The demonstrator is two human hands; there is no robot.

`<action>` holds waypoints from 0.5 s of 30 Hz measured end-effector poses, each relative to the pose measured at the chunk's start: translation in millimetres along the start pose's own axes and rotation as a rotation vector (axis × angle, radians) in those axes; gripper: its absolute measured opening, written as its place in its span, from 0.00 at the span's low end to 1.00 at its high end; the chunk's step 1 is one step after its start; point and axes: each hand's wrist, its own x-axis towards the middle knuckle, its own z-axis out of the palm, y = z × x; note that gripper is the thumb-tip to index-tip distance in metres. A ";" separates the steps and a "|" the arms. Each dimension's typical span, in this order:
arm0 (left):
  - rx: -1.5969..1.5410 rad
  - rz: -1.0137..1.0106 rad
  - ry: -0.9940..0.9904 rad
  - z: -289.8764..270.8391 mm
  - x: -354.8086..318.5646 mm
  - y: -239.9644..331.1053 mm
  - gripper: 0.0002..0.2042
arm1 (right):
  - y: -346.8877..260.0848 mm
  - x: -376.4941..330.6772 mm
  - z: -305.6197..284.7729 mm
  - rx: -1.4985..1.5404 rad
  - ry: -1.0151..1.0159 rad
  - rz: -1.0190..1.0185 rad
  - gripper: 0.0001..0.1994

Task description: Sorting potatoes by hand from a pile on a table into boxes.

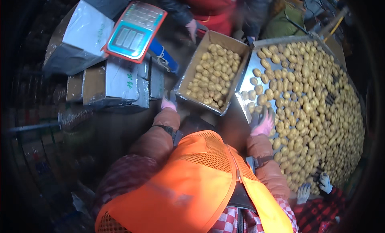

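Observation:
My left hand (169, 102), in a pink glove with grey fingers, is beside the near left corner of an open carton (192, 102). Its fingers point forward and look apart; whether they touch the cardboard is unclear. Inside the carton lie many small yellow-brown potatoes (216, 70). My right hand (263, 123), gloved alike, reaches over the left rim of a metal sorting table (243, 84). Its fingers are stretched out among loose potatoes (304, 108) and partly hidden in shade. No potato shows clearly in its grasp.
A scale (134, 30) with keypad and blue post (164, 54) stands front left, beside stacked white cartons (120, 82). Across from me, a person in red has a gloved hand (192, 28) at the carton's far corner. Another person's gloved hands (315, 189) are at the table's near right.

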 end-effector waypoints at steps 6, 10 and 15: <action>1.061 0.140 -0.152 25.2 -37.6 42.6 0.38 | 3.2 -0.2 3.6 0.009 0.075 -0.083 0.29; 0.166 -0.464 -0.122 48.2 -49.1 70.9 0.42 | 6.5 -1.4 6.0 -0.009 0.061 -0.073 0.28; -0.165 -0.687 -0.290 53.9 -31.7 58.5 0.39 | 8.6 -1.4 7.7 -0.028 0.038 -0.068 0.28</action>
